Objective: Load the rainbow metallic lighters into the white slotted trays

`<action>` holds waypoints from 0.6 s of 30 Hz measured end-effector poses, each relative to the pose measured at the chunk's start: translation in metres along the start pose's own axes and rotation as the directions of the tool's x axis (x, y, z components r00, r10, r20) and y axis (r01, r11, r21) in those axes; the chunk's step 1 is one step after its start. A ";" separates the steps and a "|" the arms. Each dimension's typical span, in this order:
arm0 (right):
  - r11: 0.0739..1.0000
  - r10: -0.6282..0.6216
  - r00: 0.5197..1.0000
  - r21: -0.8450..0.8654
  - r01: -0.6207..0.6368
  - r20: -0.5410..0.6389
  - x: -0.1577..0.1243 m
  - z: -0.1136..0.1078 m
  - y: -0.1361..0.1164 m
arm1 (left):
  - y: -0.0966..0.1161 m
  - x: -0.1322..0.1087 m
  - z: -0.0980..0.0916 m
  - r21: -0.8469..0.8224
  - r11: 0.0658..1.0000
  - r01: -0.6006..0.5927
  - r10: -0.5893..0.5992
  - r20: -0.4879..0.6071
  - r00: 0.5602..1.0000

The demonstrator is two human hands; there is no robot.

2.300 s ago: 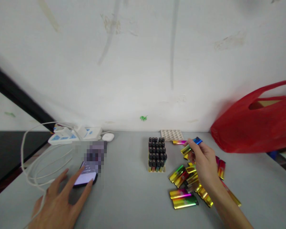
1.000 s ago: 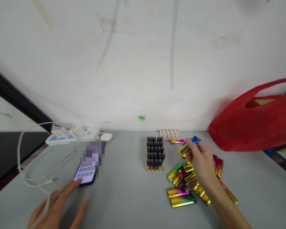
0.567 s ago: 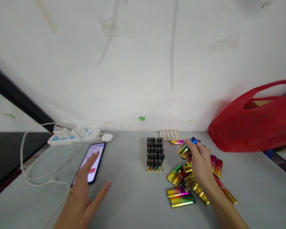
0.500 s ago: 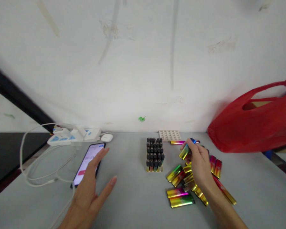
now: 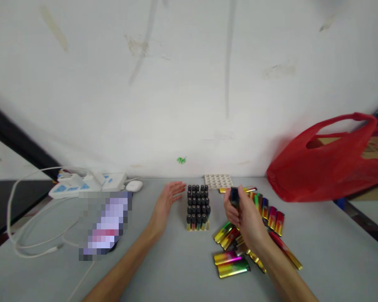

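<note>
Upright lighters with black tops [image 5: 198, 206] stand in close rows in a pale holder [image 5: 207, 227] at the middle of the table. Just left of these rows is my left hand [image 5: 167, 202], its fingers stretched out and holding nothing. To their right, my right hand [image 5: 242, 212] is closed around a dark-topped lighter [image 5: 234, 196], held upright; the lower part is hidden by the fingers. Loose shiny lighters lie in a pile under and around my right wrist, among them a yellow-green lighter [image 5: 234, 268] and a red one [image 5: 279, 223].
A white holder with round holes [image 5: 218, 181] lies against the wall, a lighter [image 5: 250, 189] before it. A red bag [image 5: 315, 167] sits at right. On the left are a power strip [image 5: 91, 184], white cables, a white case [image 5: 134, 186] and a blurred-out phone [image 5: 108, 224].
My left hand has moved right and forward from beside the phone to the standing lighters. My right hand has shifted left, and the lighter in it has turned upright. The view has shifted slightly.
</note>
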State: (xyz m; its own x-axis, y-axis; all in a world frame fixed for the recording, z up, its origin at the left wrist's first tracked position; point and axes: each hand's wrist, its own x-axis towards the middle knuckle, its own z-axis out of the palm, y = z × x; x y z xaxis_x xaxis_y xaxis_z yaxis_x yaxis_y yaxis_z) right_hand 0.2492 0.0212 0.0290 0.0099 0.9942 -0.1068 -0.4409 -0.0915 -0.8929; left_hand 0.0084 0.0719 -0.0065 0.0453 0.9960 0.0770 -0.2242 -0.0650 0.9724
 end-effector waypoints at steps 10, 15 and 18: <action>0.999 0.032 0.998 0.029 -0.034 0.054 -0.006 0.009 -0.001 | -0.016 -0.016 -0.007 0.014 0.997 -0.081 0.077 0.174 0.982; 0.998 0.051 0.996 0.021 -0.052 0.069 -0.009 0.009 0.003 | -0.005 -0.017 -0.018 0.182 0.977 -0.109 0.017 0.447 0.894; 0.992 0.090 0.989 0.081 -0.100 0.118 -0.008 0.008 0.002 | 0.005 -0.023 -0.017 0.372 0.915 -0.155 -0.059 0.505 0.861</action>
State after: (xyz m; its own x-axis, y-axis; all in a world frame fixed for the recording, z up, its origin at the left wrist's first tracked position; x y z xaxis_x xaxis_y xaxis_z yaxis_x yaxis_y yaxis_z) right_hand 0.2410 0.0134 0.0316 -0.1357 0.9815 -0.1350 -0.5110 -0.1861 -0.8392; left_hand -0.0108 0.0502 -0.0070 0.5441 0.8304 0.1199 0.1501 -0.2370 0.9598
